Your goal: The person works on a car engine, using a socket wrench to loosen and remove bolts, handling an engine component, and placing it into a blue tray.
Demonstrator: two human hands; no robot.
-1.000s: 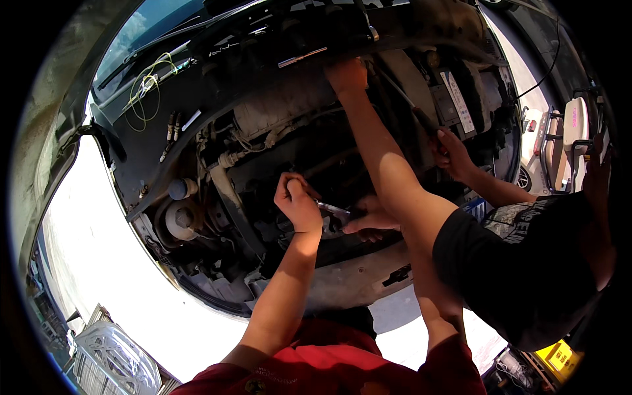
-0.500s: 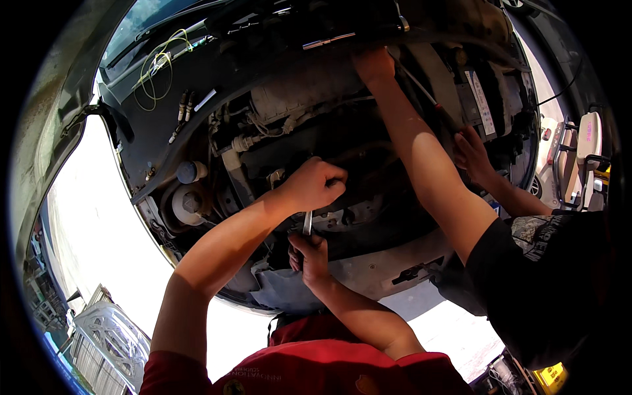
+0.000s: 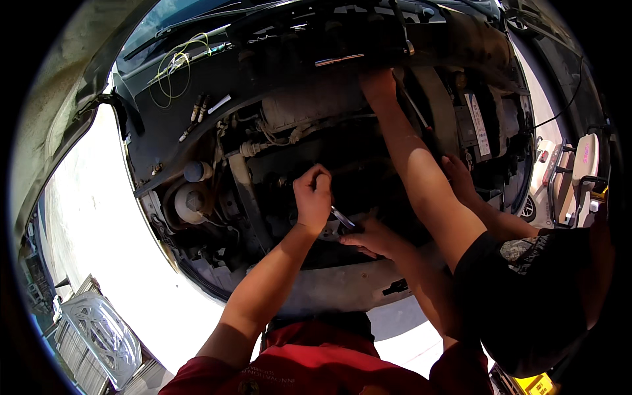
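Note:
My left hand [image 3: 313,197] is closed with its fingers curled, over the dark engine bay of a car. What its fingers hold is hidden. A shiny metal wrench [image 3: 342,218] slants between my two hands; its upper end meets the heel of my left hand. Around the lower end of the wrench my right hand [image 3: 374,237] is closed, thumb along it, just behind the front panel [image 3: 342,286]. Beyond my hands lies a ribbed grey engine part [image 3: 306,108] with hoses and connectors near it.
From the right, a co-worker in a black sleeve [image 3: 520,276] reaches across; one hand [image 3: 378,85] is deep in the bay, the other [image 3: 457,174] by the battery [image 3: 477,125]. Spark-plug-like parts [image 3: 197,108], a yellow-green cable [image 3: 174,66] and a metal rod [image 3: 339,60] lie farther back.
My right hand has moved right and forward with the wrench, which now slants instead of standing nearly upright. My left hand has turned, its forearm steeper. The view has shifted slightly.

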